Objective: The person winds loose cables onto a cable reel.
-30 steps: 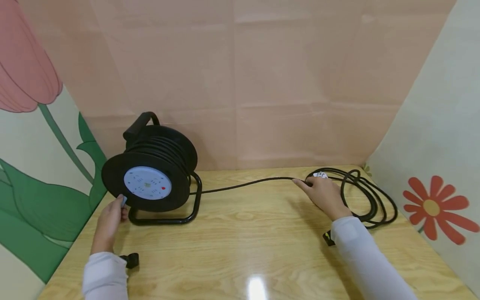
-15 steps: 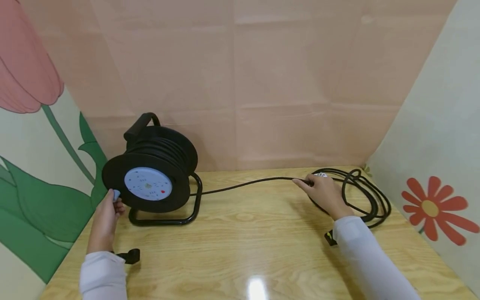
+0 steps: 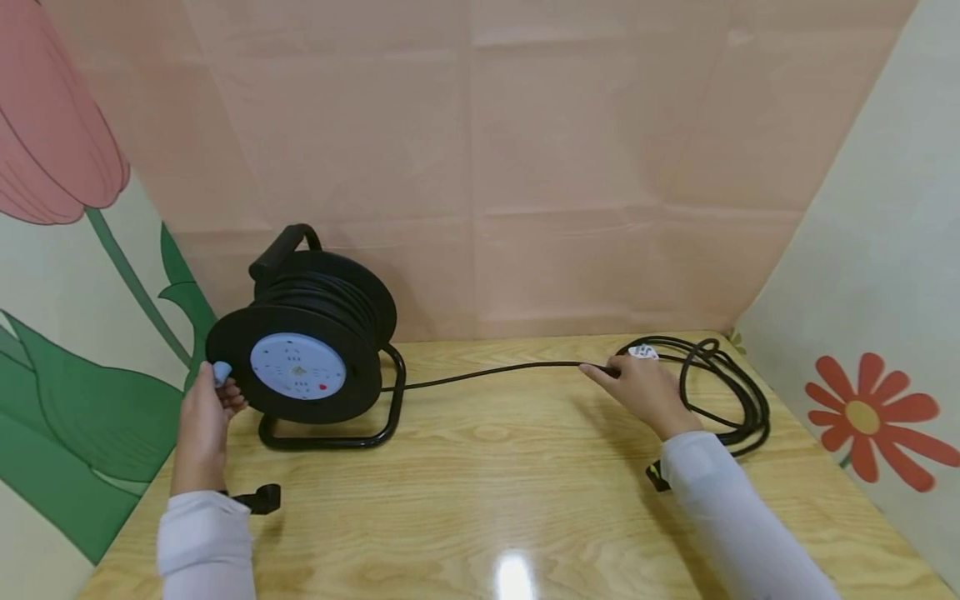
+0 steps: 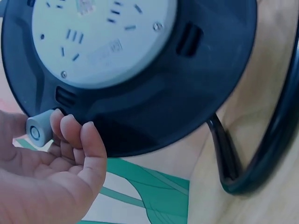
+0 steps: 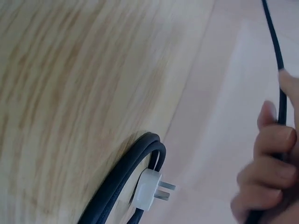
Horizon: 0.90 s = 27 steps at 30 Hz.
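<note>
Pinching the small grey crank knob (image 4: 39, 132) on the rim of the cable reel (image 3: 300, 367), my left hand (image 3: 202, 417) has its fingertips curled round it; the reel stands upright in its black tube stand (image 3: 352, 437) at the left end of the surface (image 3: 480, 500). To the right of the reel, my right hand (image 3: 641, 392) has the black cable (image 3: 487, 372) in a loose grip, fingers curled round it, where it runs taut from the drum. Farther right of the reel lies the loose coil (image 3: 731, 392) with the white plug (image 5: 152, 189) on top of it.

I judge the coil could snag or knot if the loops cross as they draw in, jerking the reel off its stand feet. The knob is small, so my fingertips could slip. The plug might whip across the wood. No containers here; the drum alone holds wound cable.
</note>
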Available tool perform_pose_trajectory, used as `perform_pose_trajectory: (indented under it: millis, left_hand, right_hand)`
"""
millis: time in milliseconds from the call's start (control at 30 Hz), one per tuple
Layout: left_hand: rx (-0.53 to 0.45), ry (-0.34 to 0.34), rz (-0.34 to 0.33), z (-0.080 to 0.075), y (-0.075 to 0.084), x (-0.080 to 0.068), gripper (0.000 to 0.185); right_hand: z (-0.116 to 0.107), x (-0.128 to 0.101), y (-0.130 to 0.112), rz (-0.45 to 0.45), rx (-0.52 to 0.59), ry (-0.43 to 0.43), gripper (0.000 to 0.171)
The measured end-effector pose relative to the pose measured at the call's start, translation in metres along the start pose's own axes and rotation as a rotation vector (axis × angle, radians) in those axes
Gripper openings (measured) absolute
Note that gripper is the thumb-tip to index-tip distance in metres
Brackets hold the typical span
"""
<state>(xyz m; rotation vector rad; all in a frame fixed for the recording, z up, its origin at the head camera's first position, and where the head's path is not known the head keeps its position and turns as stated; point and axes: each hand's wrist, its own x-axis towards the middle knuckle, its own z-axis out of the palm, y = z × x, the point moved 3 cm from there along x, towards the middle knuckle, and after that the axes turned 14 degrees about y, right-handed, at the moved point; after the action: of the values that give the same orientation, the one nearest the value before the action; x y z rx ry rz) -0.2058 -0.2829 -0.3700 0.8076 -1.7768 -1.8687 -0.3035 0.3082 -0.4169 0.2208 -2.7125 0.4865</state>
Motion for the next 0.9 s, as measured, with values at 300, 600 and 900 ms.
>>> perform_pose_trajectory:
  millis: [300, 600, 900]
  left_hand:
    - [-0.134, 0.052, 0.034, 0.008, 0.014, -0.004, 0.04]
    - [-0.142, 0.072, 0.102, 0.018, 0.025, -0.012, 0.038]
    - [-0.065, 0.134, 0.163, 0.024, 0.031, -0.015, 0.037]
  right_hand:
    - [0.0, -0.001, -0.004, -0.072, -0.04, -0.059, 0.067]
    - [0.003, -0.005, 0.002, -0.09, -0.012, -0.037, 0.055]
    - [0.0, -0.004, -0.001, -0.12, 0.07, -0.061, 0.056]
